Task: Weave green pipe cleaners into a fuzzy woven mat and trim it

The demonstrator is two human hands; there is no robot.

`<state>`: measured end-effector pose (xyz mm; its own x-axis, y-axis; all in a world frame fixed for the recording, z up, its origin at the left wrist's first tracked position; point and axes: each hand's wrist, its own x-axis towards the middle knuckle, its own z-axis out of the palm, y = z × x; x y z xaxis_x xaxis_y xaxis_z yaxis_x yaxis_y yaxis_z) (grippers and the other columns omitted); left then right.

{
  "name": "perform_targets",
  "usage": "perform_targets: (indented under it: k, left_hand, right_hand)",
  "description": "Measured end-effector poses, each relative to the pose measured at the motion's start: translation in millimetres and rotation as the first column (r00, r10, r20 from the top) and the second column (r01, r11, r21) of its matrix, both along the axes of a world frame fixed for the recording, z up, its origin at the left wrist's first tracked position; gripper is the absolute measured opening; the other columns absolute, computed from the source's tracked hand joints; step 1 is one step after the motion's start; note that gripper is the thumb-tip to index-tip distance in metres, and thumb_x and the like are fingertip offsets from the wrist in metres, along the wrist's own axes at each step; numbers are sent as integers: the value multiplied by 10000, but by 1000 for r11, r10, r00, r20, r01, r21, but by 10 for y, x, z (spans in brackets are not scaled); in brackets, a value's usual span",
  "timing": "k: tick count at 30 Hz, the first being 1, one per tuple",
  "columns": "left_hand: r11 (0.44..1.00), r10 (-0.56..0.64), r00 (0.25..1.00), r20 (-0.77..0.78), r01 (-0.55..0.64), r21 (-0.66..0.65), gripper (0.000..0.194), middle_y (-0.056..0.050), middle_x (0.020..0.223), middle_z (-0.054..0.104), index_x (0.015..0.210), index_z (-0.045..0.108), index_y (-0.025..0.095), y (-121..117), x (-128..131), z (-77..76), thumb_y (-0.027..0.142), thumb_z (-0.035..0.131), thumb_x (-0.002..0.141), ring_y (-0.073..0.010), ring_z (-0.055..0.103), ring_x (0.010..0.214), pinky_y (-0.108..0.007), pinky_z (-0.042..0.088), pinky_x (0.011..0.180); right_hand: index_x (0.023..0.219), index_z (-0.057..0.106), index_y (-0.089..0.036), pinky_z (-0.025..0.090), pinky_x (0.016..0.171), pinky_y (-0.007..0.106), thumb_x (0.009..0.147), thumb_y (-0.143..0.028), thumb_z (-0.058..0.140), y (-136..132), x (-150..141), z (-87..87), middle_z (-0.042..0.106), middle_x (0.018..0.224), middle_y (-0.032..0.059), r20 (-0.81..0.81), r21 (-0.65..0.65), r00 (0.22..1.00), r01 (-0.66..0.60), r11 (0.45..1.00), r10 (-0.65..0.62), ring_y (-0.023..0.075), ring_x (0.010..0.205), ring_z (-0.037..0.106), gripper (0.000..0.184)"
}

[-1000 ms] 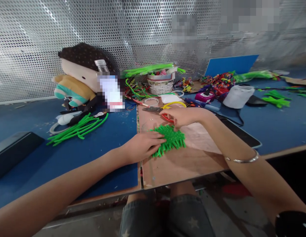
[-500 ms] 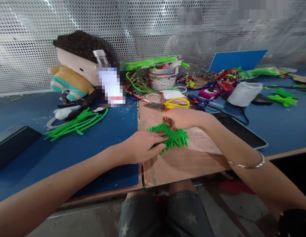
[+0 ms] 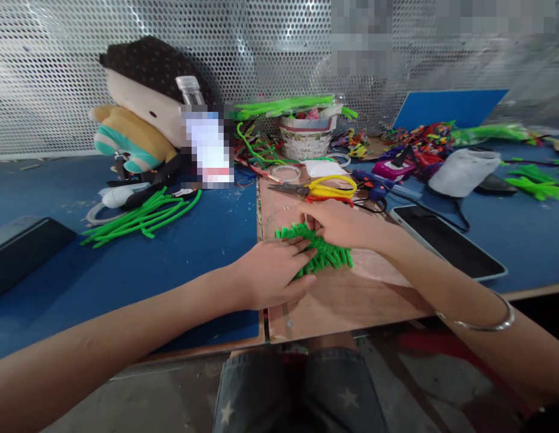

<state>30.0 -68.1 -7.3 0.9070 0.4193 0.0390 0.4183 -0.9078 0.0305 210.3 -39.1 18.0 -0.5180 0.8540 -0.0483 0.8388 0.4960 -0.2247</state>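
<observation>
A mat of short bright green pipe cleaners (image 3: 331, 258), laid close together and crossing, lies on the wooden board (image 3: 342, 307) in front of me. My left hand (image 3: 272, 270) rests flat over its left part, fingers stretched across it and the thumb apart below. At the mat's upper edge, my right hand (image 3: 345, 225) has its fingers curled in a pinch on the green pipe cleaners. The fingertips partly hide what is between them. Just beyond that hand lie yellow-handled scissors (image 3: 331, 187), with a red-handled tool (image 3: 336, 199) against them.
Loose green pipe cleaners (image 3: 141, 218) lie on the blue table at left, near a dark box (image 3: 29, 252). A black tablet-like panel (image 3: 450, 243) is under my right forearm. Behind stand a plush toy (image 3: 130, 144), a woven basket (image 3: 306, 138) and a white cup-like object (image 3: 464, 171).
The view has shifted slightly, so things sit a little further right. My left thumb has moved down, away from the mat. My right hand stays at the mat's upper edge.
</observation>
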Motion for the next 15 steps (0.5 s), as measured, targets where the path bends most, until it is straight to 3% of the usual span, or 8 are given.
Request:
perform_targets:
  k: [7, 15]
  left_hand:
    - [1000, 24, 999, -29, -23, 8, 497, -161, 1337, 491, 1252, 493, 87, -31, 19, -22, 412, 311, 923, -263, 424, 1269, -393, 373, 1028]
    - [999, 26, 996, -88, -24, 24, 506, -170, 1357, 462, 1266, 479, 77, -27, 42, 5, 409, 313, 922, -273, 421, 1269, -396, 376, 1030]
  right_hand:
    - [809, 509, -166, 289, 603, 248, 672, -58, 501, -5, 1, -48, 593, 784, 50, 12, 34, 1000, -3, 999, 2, 160, 730, 515, 175]
    - [804, 503, -165, 250, 549, 238, 679, -56, 446, 11, -14, -72, 568, 702, 21, -17, 5, 1000, -3, 1000, 3, 118, 617, 463, 176]
